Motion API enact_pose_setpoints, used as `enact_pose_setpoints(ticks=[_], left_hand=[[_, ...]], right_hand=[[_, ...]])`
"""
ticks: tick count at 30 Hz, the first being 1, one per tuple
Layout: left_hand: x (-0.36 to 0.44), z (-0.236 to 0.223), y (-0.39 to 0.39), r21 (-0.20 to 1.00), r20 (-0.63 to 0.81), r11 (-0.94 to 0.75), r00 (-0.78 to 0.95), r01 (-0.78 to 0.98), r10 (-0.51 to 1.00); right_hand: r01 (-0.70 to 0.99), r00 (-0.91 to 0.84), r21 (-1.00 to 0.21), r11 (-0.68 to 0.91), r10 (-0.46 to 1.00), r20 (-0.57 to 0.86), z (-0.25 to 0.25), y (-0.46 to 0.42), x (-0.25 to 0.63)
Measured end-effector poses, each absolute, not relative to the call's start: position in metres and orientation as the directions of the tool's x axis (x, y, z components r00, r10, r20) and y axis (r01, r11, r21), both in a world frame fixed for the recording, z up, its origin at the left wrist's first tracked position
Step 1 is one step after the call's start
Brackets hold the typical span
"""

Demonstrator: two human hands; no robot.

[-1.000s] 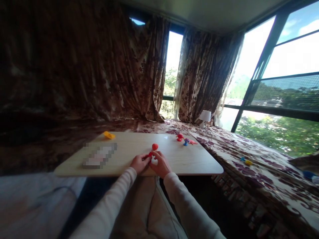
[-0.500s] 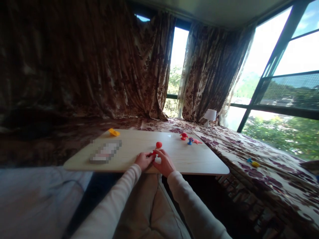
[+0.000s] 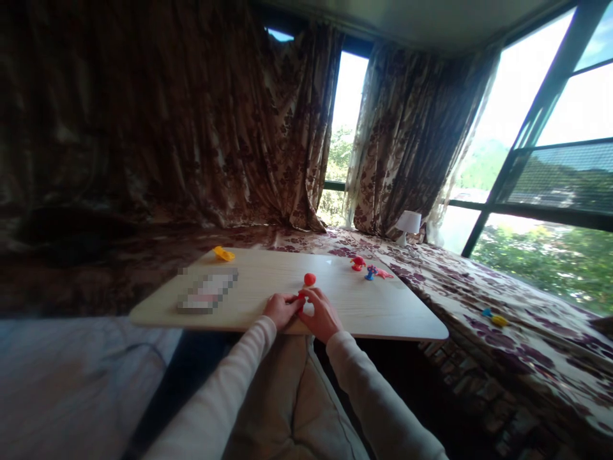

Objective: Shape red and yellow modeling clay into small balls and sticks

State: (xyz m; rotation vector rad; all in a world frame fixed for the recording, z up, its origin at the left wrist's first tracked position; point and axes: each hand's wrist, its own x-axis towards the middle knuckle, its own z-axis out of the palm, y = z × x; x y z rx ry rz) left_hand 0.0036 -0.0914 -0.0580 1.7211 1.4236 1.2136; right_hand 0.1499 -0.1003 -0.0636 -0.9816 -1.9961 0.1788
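Observation:
Over the front edge of the pale wooden table (image 3: 268, 268), my left hand (image 3: 281, 311) and my right hand (image 3: 322, 314) meet. Both are closed on a small red piece (image 3: 301, 300), mostly covered by my fingers; it looks like soft clay or plastic, but I cannot tell which. My right thumb and forefinger pinch it from one side, while the left fingertips hold it from the other. Just beyond my fingertips a round red lump (image 3: 310, 279) rests on the tabletop.
At the table's far right stand a red figure (image 3: 357, 263), a blue figure (image 3: 370, 273) and a flat pinkish-red piece (image 3: 384, 273). A yellow piece (image 3: 223, 253) sits at the far left, behind a blurred-out box (image 3: 208, 292). A white lamp (image 3: 408, 223) stands on the flowered cover.
The view has swung a little left, so everything sits further right in it. My hands stay together on the small red piece, with slight finger movement.

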Motion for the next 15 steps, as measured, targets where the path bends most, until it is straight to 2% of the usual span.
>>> enact_pose_setpoints(ticks=[15], left_hand=[[0.0027, -0.0563, -0.093, 0.879, 0.27, -0.253, 0.015, 0.404, 0.963]], right_hand=[[0.583, -0.282, -0.449, 0.677, 0.687, 0.67, -0.0638, -0.1015, 0.1484]])
